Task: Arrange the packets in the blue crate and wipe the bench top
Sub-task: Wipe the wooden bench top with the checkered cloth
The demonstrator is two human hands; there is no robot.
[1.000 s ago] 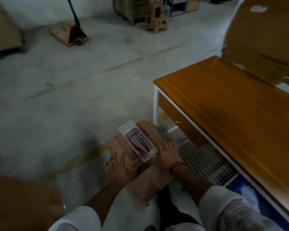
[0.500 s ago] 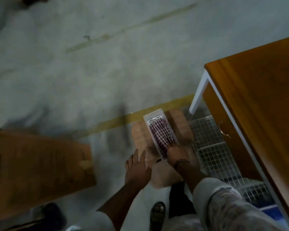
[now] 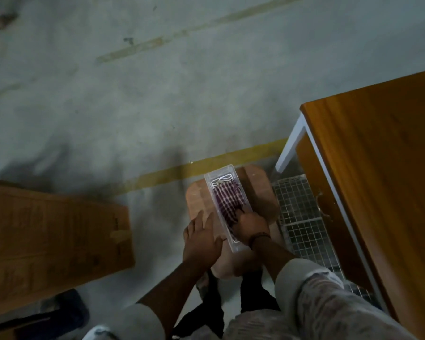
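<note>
Right hand (image 3: 250,224) grips the packet (image 3: 227,192) (left hand (image 3: 201,239) flat beside).

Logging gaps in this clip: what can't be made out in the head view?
Clear plastic packet of maroon checked cloth: near end covered by the right hand; grip or mere press unclear in dim light.
Orange-brown wooden bench top: cut off by the right edge.
Blue crate: not identifiable anywhere in frame.
Brown cardboard sheet: cut by the left edge.

Clear packet (image 3: 227,204) of checked cloth lies on a brown stool (image 3: 260,192); right hand (image 3: 249,225) holds its near end, left hand (image 3: 201,239) flat alongside.
</note>
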